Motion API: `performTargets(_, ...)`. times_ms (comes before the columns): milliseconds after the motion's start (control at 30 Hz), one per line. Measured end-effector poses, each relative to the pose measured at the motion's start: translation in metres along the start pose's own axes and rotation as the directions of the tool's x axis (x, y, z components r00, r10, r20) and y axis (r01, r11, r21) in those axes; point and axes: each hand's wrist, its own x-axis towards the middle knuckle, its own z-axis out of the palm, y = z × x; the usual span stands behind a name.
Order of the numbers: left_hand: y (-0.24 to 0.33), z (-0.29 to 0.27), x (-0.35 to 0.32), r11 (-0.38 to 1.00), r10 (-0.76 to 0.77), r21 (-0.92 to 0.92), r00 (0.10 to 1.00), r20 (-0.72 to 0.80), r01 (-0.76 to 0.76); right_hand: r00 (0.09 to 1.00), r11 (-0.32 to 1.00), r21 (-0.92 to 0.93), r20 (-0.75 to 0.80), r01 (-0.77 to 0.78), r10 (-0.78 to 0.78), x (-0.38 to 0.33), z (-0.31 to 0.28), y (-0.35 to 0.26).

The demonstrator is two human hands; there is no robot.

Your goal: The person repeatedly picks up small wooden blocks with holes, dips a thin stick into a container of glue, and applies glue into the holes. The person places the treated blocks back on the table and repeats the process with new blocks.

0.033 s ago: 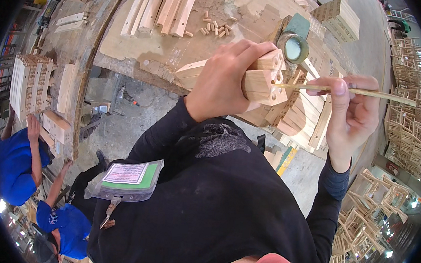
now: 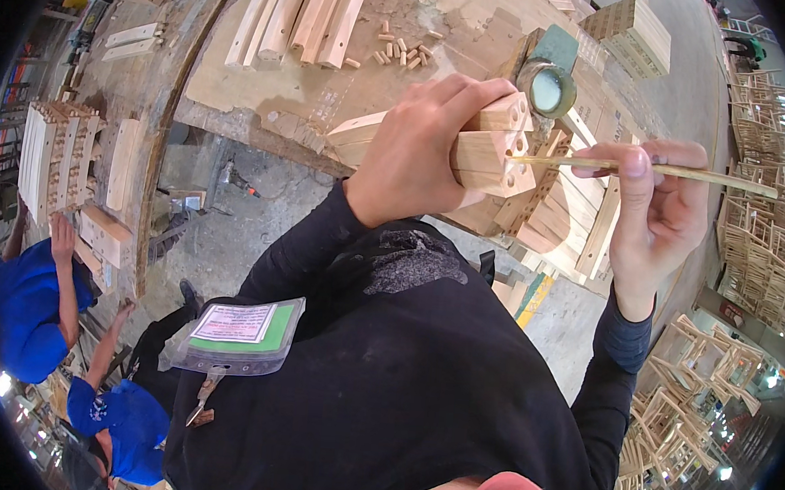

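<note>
My left hand [image 2: 417,151] is wrapped round a bundle of pale wooden bars [image 2: 485,157], their drilled ends facing right. Between the thumb and fingers of my right hand [image 2: 657,213] is a thin wooden stick [image 2: 720,179], pinched and lying nearly level. Its left tip meets the end face of the bars at one of the holes. Just beyond the bars stands a round container [image 2: 565,100] holding white liquid [image 2: 545,90]. Short wooden dowels [image 2: 410,55] lie scattered on the bench behind my left hand.
Longer drilled bars [image 2: 304,11] lie side by side at the far left of the bench [image 2: 240,84]. More bars [image 2: 563,219] sit below my right hand's stick. A stacked block of wood [image 2: 630,34] stands at far right. Two people in blue shirts [image 2: 37,311] work at left.
</note>
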Motion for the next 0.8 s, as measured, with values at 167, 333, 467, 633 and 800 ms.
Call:
performTargets(167, 0.000, 0.000, -0.002, 1.000, 0.025, 0.017, 1.000, -0.013, -0.025, 1.000, 1.000, -0.025, -0.016, -0.001, 0.000, -0.002, -0.004, -0.002)
performTargets(333, 0.000, 0.000, -0.004, 0.999, 0.027, 0.019, 1.000, -0.008, -0.026, 1.000, 1.000, 0.023, 0.008, 0.006, -0.006, -0.003, -0.005, -0.006)
performTargets(467, 0.000, 0.000, -0.004, 0.999, 0.039, 0.000, 0.999, -0.023, -0.039, 0.997, 1.000, 0.012, -0.075, -0.015, 0.016, -0.004, -0.006, -0.006)
performTargets(633, 0.004, -0.005, -0.006, 0.999, -0.013, -0.033, 1.000, 0.007, 0.013, 0.993, 0.999, 0.004, -0.114, -0.033, 0.033, -0.005, -0.006, -0.010)
performTargets(800, 0.006, -0.001, -0.006, 0.998, 0.011, -0.070, 1.000, 0.018, -0.009, 0.994, 0.999, 0.019, -0.097, -0.045, 0.046, -0.009, -0.001, 0.004)
